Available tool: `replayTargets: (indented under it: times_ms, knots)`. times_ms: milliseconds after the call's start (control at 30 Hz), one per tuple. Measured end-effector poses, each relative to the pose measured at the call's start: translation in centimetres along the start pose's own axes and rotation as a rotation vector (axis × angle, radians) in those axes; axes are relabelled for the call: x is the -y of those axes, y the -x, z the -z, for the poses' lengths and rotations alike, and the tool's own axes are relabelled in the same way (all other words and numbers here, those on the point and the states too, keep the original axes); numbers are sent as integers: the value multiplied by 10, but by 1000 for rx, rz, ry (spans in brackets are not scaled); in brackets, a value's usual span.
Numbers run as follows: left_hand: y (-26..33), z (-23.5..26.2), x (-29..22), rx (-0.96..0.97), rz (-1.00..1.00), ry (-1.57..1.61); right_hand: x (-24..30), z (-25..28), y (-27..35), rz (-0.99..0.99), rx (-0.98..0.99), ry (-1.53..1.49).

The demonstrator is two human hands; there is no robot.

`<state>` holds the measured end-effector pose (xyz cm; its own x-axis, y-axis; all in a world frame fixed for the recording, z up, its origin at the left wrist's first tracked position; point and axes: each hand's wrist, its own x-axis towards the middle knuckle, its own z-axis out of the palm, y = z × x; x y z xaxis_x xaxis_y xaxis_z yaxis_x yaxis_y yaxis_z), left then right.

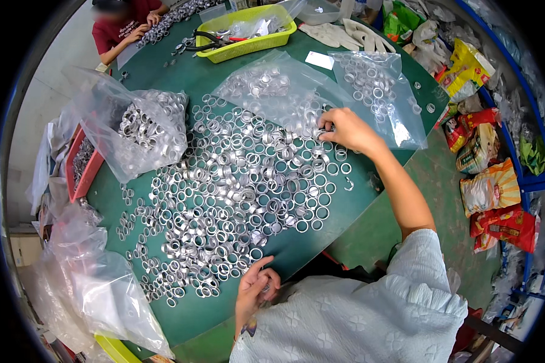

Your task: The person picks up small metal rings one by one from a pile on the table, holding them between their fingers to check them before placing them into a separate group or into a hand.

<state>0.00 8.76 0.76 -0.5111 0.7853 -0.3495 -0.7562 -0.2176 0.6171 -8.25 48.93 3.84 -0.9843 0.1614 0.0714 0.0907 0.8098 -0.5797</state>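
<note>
A wide heap of silvery metal rings (pixel 224 193) spreads over the green table (pixel 321 242). My left hand (pixel 257 289) is at the table's near edge, its fingers curled around a small metal piece that looks like one of the rings. My right hand (pixel 348 130) reaches to the far right side of the heap. Its thumb and fingers are pinched together beside a clear plastic bag (pixel 278 78) that lies flat over some rings. Whatever those fingertips hold is hidden. A second clear bag (pixel 399 121) with rings in it lies just beyond that hand.
An open plastic bag (pixel 154 127) full of rings stands at left, near a red bin (pixel 86 166). Farther back are a yellow basket (pixel 248 45), black-handled pliers (pixel 206 41) and white gloves (pixel 333 36). Another person (pixel 124 30) handles rings at the far left.
</note>
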Motion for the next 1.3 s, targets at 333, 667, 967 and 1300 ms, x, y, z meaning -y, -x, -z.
replayTargets:
  times_ms: [333, 667, 967, 1300]
  knots:
    - [0, -2, -2, -10, 3, 6, 43, -5, 61, -365, 55, -1060]
    - [1, -4, -3, -26, 17, 10, 89, -9, 94, 7, -392, -649]
    - [-1, -4, -1, -59, 9, -22, 66, -19, 92, -107, -146, -424]
    - [-3, -4, -2, -46, 18, -34, -3, -15, 36, -232, -429, -214]
